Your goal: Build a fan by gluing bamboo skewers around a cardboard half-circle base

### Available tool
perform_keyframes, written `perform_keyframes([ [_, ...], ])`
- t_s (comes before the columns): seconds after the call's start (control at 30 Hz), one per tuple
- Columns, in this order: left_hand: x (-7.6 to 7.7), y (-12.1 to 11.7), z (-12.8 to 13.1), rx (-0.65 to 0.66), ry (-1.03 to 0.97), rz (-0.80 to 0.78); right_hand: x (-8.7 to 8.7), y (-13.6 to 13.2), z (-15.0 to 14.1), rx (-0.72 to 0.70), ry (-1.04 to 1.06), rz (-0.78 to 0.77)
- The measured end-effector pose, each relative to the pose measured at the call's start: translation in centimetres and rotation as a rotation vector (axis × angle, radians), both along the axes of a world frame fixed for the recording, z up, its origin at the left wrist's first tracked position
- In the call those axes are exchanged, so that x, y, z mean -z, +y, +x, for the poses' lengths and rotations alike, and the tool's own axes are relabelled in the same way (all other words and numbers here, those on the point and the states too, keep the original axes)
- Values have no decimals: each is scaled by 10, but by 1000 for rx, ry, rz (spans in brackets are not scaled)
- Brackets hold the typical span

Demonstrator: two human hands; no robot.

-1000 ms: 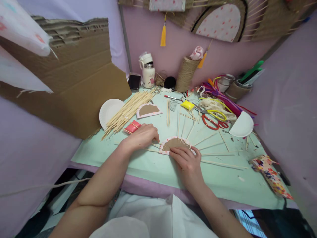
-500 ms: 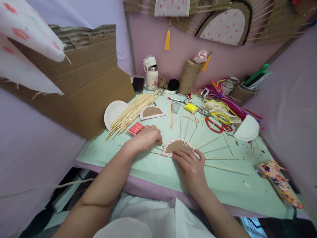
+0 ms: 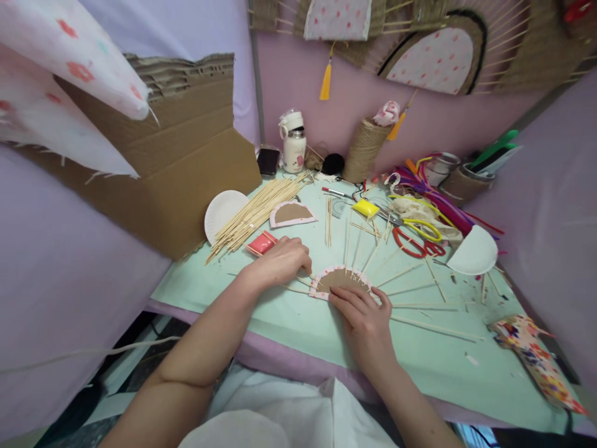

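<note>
In front of me lies a cardboard half-circle [image 3: 333, 280] edged with pink-dotted white cloth. Thin wooden sticks fan out from it to the top, right and left. My left hand [image 3: 286, 258] is closed in a pinch on a wooden stick [image 3: 305, 282] whose end lies on the half-circle's left part; the fingertips are partly hidden. My right hand [image 3: 364, 311] holds the half-circle down near its lower right, with fingers bent over the cardboard. A second edged half-circle [image 3: 293, 214] lies further back.
At back left are a pile of wooden sticks [image 3: 256, 211], a paper plate [image 3: 217, 214] and a red packet [image 3: 261, 243]. Red-handled scissors [image 3: 410, 242], a yellow packet [image 3: 365, 208] and a cut white plate [image 3: 474, 252] lie right. A white bottle [image 3: 294, 149] and twine-wrapped roll [image 3: 366, 149] stand behind.
The whole view has shifted slightly, so things appear a little further right and lower. Both hands keep nearly the same places on the stick and the half-circle.
</note>
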State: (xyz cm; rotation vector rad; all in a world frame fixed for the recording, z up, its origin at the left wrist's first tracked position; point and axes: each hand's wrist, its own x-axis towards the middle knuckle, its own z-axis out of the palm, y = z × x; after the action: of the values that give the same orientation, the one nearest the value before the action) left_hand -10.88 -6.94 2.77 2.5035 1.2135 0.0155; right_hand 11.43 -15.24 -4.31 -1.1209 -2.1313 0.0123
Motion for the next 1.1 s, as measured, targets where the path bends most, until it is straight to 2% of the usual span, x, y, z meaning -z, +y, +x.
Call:
perform_keyframes([
  [0.33,-1,0,0,-13,6,-19,1,0,-1,-11,15,17],
  [0.73,9,3,-4,15,-22,19,4,1,-1,14,11,-7],
  [1.1,12,8,-5,6,-22,12,4,2,-2,32,29,2],
])
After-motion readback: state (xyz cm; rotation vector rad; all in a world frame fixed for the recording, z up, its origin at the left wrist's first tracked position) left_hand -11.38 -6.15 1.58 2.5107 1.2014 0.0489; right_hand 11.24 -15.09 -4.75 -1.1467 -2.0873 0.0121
